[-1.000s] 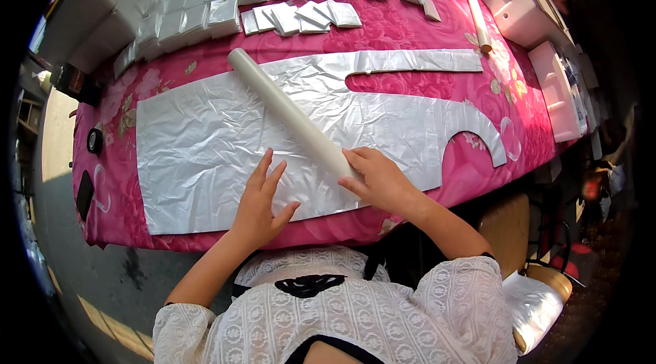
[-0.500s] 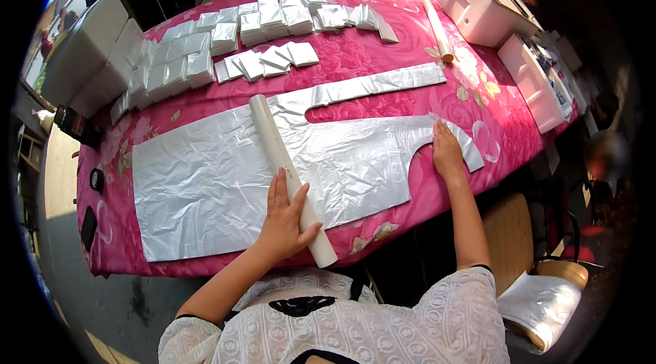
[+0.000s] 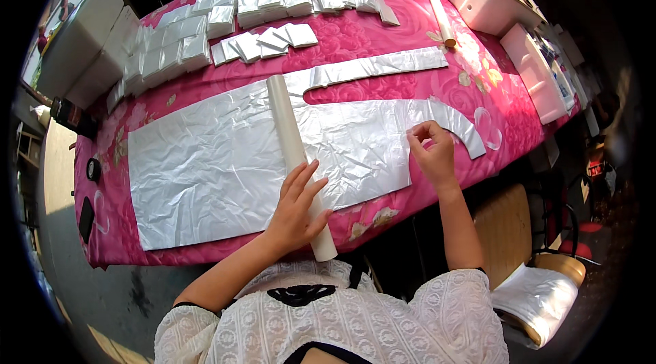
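Sheet [image 3: 212, 176] lies wrinkled on the counter [image 3: 342, 56], tube [image 3: 285, 118] across it. Your left hand [image 3: 294, 210], fingers wide, lies over the tube; a nudge could roll it. Your right hand [image 3: 435, 155] curls narrow at the right edge; grip unclear, tugging could tear film.

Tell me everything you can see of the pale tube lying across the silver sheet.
The pale tube is long, straight, round and off-white, with a smooth-looking surface; whether it is card or plastic, I cannot tell. It lies slantwise across the crinkled silver sheet, its far end near the sheet's far edge and its near end projecting past the near edge, toward the person. The left hand, fingers spread, lies over its nearer half, hiding part of it.
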A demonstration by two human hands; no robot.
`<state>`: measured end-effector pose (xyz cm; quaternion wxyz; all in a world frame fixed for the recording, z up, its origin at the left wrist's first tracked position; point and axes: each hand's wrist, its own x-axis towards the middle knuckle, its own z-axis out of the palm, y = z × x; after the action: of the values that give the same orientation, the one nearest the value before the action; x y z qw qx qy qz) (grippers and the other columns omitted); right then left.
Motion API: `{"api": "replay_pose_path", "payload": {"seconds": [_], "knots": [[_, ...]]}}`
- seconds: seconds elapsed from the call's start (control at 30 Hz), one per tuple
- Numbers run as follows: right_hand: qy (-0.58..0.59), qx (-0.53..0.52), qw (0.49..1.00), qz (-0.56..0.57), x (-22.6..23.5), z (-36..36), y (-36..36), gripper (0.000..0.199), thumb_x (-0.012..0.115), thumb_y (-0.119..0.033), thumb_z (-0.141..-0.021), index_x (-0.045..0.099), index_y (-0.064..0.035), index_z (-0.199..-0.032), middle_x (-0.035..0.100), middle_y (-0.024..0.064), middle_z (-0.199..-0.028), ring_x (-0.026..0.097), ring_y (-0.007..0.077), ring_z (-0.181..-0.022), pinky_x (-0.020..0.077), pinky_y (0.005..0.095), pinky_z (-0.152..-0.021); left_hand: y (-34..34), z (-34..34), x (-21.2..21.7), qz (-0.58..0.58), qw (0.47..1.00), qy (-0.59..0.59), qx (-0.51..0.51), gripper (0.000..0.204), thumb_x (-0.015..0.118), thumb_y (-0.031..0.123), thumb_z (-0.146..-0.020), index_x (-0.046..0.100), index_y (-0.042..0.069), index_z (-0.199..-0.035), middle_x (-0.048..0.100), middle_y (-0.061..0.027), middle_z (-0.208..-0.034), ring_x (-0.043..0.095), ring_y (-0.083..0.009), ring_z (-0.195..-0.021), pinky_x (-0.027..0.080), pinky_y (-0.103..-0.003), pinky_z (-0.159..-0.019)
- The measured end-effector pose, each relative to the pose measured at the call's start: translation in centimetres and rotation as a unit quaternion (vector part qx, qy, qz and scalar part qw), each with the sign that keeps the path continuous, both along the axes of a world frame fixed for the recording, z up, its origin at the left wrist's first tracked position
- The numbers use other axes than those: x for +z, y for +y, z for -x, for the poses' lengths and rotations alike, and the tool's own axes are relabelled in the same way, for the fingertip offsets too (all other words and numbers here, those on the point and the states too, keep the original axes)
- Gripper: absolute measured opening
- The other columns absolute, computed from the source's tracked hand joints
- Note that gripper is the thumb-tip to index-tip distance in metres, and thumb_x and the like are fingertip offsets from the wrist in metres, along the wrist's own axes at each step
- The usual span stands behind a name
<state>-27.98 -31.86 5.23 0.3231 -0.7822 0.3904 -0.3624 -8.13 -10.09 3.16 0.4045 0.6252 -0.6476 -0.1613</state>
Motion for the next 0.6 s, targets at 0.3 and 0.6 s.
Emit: {"api": "replay_pose_path", "payload": {"seconds": [0.3, 0.6], "knots": [[-0.019, 0.451, 0.892, -0.036, 2.4, -8.1, 14.7, 0.028, 0.066, -0.009, -0.074, 0.059, -0.0021, -0.100, 0.062, 0.0122, -0.105, 0.058, 0.0281, -0.097, 0.0469, 0.0371, -0.083, 2.2, -6.5, 1.7, -0.290, 0.779, 0.555, 0.037, 0.026, 0.062, 0.009, -0.085, 0.055, -0.002, -0.108, 0.063, -0.0122, -0.095, 0.063, -0.0153, -0.085, 0.052, -0.025, -0.073], [0.033, 0.408, 0.911, -0.051, 1.3, -6.2, 14.4, 0.026, 0.065, -0.009, -0.077, 0.060, -0.0048, -0.102, 0.061, 0.0104, -0.107, 0.058, 0.0276, -0.097, 0.0467, 0.0359, -0.084, 4.5, -7.9, 0.4, -0.323, 0.778, 0.529, 0.100, 0.047, 0.037, 0.038, -0.097, 0.050, -0.003, -0.113, 0.060, -0.0144, -0.103, 0.062, -0.0195, -0.090, 0.051, -0.029, -0.078]]}}
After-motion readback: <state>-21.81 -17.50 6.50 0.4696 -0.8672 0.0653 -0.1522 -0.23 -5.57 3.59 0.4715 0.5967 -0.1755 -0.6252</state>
